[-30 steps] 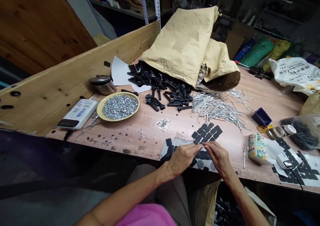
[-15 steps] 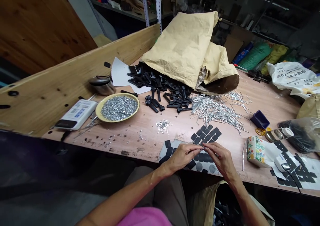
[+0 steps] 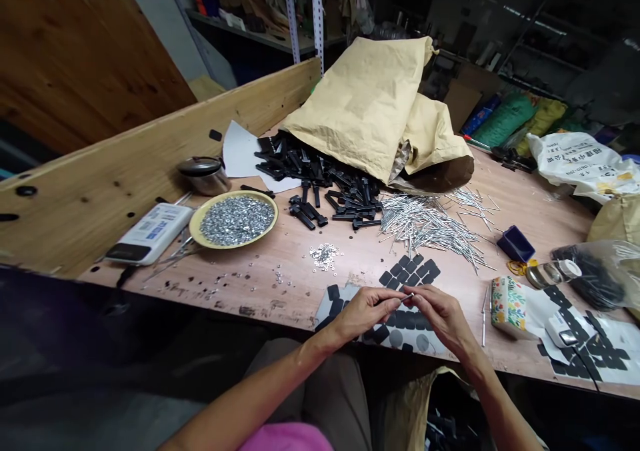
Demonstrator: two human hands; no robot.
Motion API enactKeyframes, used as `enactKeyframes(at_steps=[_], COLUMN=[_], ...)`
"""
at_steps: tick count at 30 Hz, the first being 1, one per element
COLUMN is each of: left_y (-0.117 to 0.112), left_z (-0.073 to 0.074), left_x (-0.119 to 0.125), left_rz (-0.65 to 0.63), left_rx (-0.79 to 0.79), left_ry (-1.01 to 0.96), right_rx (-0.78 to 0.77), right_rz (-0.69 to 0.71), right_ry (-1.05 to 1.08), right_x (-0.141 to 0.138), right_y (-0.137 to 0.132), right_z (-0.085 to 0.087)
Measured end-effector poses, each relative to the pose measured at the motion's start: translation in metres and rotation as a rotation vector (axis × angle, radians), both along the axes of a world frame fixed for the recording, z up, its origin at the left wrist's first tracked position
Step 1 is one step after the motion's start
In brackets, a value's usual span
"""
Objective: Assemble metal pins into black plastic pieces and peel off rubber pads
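Note:
My left hand (image 3: 365,311) and my right hand (image 3: 443,318) meet fingertip to fingertip at the near table edge. Between them they pinch a thin metal pin (image 3: 406,297). Both hands hover over a white sheet of black pads (image 3: 400,328). More loose black pads (image 3: 410,271) lie just beyond the fingers. A small heap of washers (image 3: 323,254) sits further out to the left. A spread of metal pins (image 3: 430,224) lies beyond on the right.
A yellow dish of small metal parts (image 3: 235,219) stands at left beside a white device (image 3: 150,232) and a steel pot (image 3: 203,174). Black plastic parts (image 3: 320,178) spill from a brown paper sack (image 3: 370,104). A floral box (image 3: 506,304) and blue tray (image 3: 515,243) are right.
The hands stay joined on the pin; the fingers have shifted slightly. The view has tilted a little, so everything sits a bit lower in the frame.

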State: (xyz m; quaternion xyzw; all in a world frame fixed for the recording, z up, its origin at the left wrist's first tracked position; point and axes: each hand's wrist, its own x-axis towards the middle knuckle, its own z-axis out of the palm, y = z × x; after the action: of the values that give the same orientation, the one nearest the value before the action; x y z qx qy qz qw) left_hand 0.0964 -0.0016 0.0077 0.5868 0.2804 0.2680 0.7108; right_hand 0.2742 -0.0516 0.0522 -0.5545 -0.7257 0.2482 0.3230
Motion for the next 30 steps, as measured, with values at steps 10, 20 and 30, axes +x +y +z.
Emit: enactKeyframes(at_steps=[10,20,30], left_y=[-0.006,0.001,0.005], left_z=[0.000,0.009,0.013], left_x=[0.004,0.005,0.000], left_rz=[0.260,0.181,0.083], left_rx=[0.396,0.094,0.070], left_ry=[0.012,-0.015,-0.005], right_rx=[0.227,-0.076,-0.289], right_rz=[-0.084,-0.202,-0.383], right_ry=[-0.126,0.280,0.553], right_x=[-0.013,-0.012,-0.016], right_y=[0.003,0.009,0.005], right_z=[-0.005,0.004,0.004])
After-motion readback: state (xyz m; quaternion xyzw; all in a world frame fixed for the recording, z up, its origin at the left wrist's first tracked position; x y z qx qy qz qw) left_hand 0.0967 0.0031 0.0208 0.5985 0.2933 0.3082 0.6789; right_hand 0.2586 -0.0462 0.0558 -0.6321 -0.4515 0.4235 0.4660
